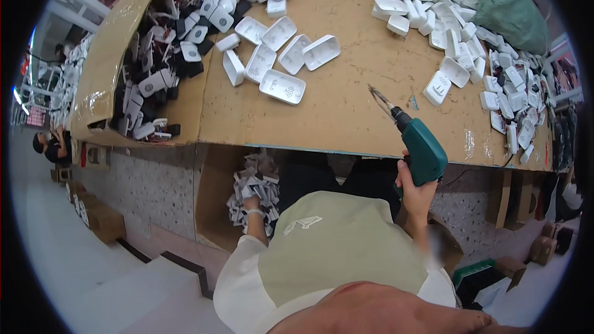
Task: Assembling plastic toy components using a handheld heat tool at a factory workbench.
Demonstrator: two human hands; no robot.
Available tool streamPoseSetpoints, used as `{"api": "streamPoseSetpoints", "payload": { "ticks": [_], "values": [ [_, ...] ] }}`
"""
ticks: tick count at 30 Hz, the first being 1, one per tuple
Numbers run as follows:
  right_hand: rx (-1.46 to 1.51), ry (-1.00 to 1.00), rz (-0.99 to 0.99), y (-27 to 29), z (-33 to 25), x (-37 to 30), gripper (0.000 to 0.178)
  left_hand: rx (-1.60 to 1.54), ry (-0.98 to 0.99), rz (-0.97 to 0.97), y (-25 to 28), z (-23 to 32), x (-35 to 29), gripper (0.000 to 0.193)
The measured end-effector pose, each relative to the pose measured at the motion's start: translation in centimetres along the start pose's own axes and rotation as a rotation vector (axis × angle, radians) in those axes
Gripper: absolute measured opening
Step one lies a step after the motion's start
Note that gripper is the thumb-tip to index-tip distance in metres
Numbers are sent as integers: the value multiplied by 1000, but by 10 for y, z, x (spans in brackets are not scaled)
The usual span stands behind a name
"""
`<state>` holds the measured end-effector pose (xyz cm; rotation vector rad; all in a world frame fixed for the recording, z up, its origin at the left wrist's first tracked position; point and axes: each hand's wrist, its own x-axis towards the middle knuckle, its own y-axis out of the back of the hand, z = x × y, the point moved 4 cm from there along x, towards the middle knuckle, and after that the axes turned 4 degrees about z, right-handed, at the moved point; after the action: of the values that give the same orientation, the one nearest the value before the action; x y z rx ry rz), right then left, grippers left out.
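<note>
My right hand [416, 188] grips the handle of a green soldering gun [424, 148] just past the table's near edge. Its thin metal tip points up and left over the cardboard-covered tabletop [346, 111]. Down to the left, my left hand [251, 203] reaches into an open cardboard box [213, 195] below table height. Small white and grey plastic parts [263, 188] fill that box around the hand, and its fingers are hidden among them. Several white plastic housings [283, 86], hollow and rounded, lie loose on the left middle of the tabletop.
A large cardboard box [105, 80] of white and black wired parts [158, 80] stands at the left. White housings [427, 0] pile up at the far right beside a green sack [510, 9]. Wired units [516, 96] heap at the right edge. Another person [55, 146] is far left.
</note>
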<state>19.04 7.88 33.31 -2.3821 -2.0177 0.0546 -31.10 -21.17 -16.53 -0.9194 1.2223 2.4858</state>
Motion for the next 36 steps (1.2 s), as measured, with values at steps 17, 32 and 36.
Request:
{"api": "streamPoseSetpoints", "payload": {
  "ticks": [17,32,36],
  "values": [
    [-20,103,270,26,6,-11,23,214,-1778,-127,-22,399,-481,51],
    [-21,100,212,29,13,16,21,105,-1109,835,139,569,-370,97],
    [-14,82,172,29,16,26,21,379,-637,904,179,603,-281,110]
  ]
}}
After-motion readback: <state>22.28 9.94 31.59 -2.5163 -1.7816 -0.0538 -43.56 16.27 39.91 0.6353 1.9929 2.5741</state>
